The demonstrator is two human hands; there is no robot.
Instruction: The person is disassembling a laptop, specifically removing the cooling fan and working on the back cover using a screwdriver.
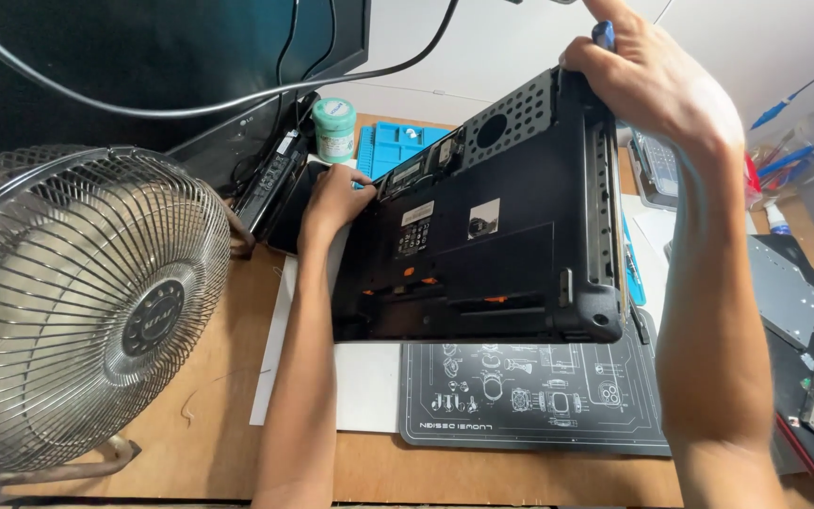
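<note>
Black laptop (492, 236) is lying bottom-up and tilted on the dark work mat (529, 396) at mid-desk — the right hand (657, 85) is gripping its raised far corner, fingers curled shut, with a blue-tipped tool (603, 35) poking out of the fist. Left hand (333, 196) is pressing on the laptop's far-left edge, fingers bent, palm down. A metal fan (77, 302) is standing well left — a green-lidded jar (334, 127) is sitting behind the laptop.
</note>
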